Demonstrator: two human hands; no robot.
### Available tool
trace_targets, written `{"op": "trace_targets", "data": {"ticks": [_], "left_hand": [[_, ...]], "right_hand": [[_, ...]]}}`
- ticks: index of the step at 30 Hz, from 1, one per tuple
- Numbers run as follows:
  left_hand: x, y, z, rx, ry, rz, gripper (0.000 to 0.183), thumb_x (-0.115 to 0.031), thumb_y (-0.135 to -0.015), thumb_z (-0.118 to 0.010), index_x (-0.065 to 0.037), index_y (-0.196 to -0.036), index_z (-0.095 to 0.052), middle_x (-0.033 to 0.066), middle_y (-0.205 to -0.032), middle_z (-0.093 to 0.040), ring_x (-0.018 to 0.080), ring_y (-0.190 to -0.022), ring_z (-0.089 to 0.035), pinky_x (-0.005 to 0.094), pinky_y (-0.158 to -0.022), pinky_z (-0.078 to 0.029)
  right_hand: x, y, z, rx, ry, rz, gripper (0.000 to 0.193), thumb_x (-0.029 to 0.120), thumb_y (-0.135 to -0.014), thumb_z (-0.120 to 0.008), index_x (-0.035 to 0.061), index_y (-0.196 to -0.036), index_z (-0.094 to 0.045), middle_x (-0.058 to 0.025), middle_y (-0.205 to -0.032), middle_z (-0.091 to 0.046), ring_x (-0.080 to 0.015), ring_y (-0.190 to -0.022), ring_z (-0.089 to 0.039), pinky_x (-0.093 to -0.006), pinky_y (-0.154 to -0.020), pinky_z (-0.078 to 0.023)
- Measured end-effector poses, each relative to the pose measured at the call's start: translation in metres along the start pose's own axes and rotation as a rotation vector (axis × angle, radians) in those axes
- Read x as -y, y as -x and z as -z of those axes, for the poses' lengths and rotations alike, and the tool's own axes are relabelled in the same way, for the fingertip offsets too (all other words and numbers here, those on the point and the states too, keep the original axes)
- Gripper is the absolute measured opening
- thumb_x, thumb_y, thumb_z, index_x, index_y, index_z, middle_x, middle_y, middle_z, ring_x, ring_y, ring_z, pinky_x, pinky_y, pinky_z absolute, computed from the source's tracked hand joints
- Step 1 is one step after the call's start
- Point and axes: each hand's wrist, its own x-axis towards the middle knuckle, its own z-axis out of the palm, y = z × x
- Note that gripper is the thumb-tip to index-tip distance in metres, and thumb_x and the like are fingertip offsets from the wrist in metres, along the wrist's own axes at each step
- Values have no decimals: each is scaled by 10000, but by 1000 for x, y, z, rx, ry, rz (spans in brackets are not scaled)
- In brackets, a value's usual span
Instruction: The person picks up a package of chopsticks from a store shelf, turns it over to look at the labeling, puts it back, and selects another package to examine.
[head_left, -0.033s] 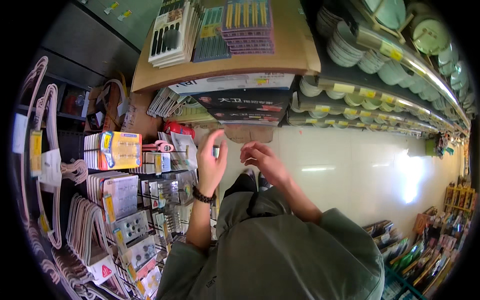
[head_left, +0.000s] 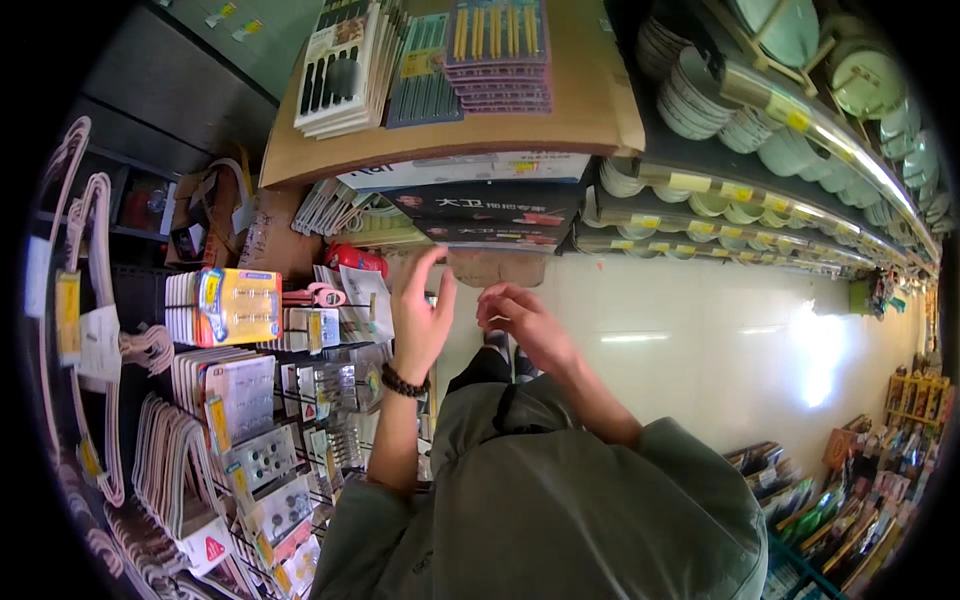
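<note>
My left hand (head_left: 424,318) is raised in front of my body, thumb and fingers apart, holding nothing. A dark beaded bracelet (head_left: 404,380) circles that wrist. Facing it, my right hand (head_left: 528,322) hangs in the air with loosely bent fingers and nothing visible in them. The two hands do not touch each other. Closest on the left are a pink-handled tool (head_left: 318,295) and a white hanging package (head_left: 366,302) on the rack. Beyond the hands stand stacked dark boxes (head_left: 480,208) under a brown cardboard surface (head_left: 575,110).
White-backed packs (head_left: 345,75) and packs of yellow sticks (head_left: 497,40) lie on the cardboard. Bowls (head_left: 690,95) fill shelves at the far right. Hangers (head_left: 165,450) and a yellow pack (head_left: 240,305) line the left rack. Pale floor (head_left: 660,350) spreads right; goods (head_left: 860,510) stand lower right.
</note>
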Motion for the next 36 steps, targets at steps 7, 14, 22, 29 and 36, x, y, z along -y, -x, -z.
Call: {"op": "trace_targets", "data": {"ticks": [7, 14, 22, 29, 36], "left_hand": [[43, -167, -16, -66, -414, -403, 627, -336, -859, -676, 63, -1302, -482, 238, -1375, -482, 393, -1308, -428, 493, -1121, -302], [55, -155, -13, 94, -353, -297, 696, -327, -800, -738, 5, -1351, -473, 188, -1418, -462, 332, -1323, -429, 500, -1125, -294], [52, -87, 5, -56, -346, -233, 321, -73, -816, -655, -81, -1136, -660, 56, -1236, -627, 221, -1169, -580, 541, -1078, -336], [20, -19, 7, -31, -376, -61, 318, -39, -749, -641, -121, -1052, -692, 51, -1225, -634, 229, -1178, -575, 563, -1079, -349], [-36, 34, -17, -145, -341, 406, 532, -22, -619, -593, -62, -1144, -670, 220, -1375, -492, 422, -1278, -456, 534, -1063, -378]], "right_hand": [[23, -80, -4, 88, 44, -48, 171, 210, -1019, -473, 85, -1093, -564, -42, -1001, -616, -139, -946, -582, -288, -817, -457], [62, -139, -5, 155, 80, -34, 321, 157, -1004, -492, 56, -1307, -464, -83, -1209, -571, -200, -1101, -569, -348, -912, -473], [84, -156, 16, 480, -173, -107, 639, 73, -927, -552, 45, -1488, -245, -125, -1460, -397, -282, -1350, -392, -444, -1109, -332], [84, -159, 22, 453, 20, -523, 388, 107, -950, -597, 25, -1323, -527, -70, -1236, -604, -201, -1178, -551, -349, -1018, -429], [76, -144, 13, 948, 632, -425, 342, 141, -945, -624, 35, -1265, -569, -43, -1210, -599, -140, -1129, -541, -293, -982, -420]]}}
